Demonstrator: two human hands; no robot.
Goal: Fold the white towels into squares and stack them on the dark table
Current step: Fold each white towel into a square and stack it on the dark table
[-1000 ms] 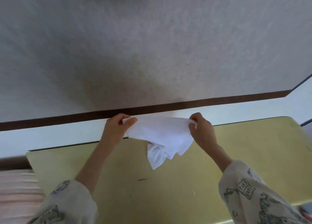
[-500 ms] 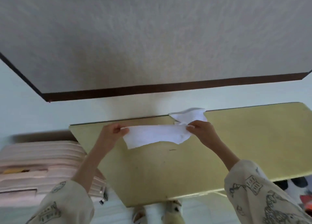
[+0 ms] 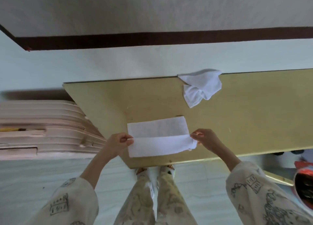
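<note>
Grip: your left hand (image 3: 116, 143) and right hand (image 3: 207, 139) each pinch an end of the flat white rectangular towel (image 3: 159, 136) — seemingly mid-fold.
Surface: yellow-green tabletop (image 3: 254, 116).
Spare: crumpled white towel (image 3: 199, 87) — far edge.

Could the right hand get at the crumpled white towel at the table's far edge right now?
Probably not yet: the right hand pinches the flat white towel. Bare yellow table lies before the crumpled white towel.

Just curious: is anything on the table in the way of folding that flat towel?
Nothing visible. Both hands, left and right, pinch the towel on the table. The crumpled towel lies apart, near the far edge.
</note>
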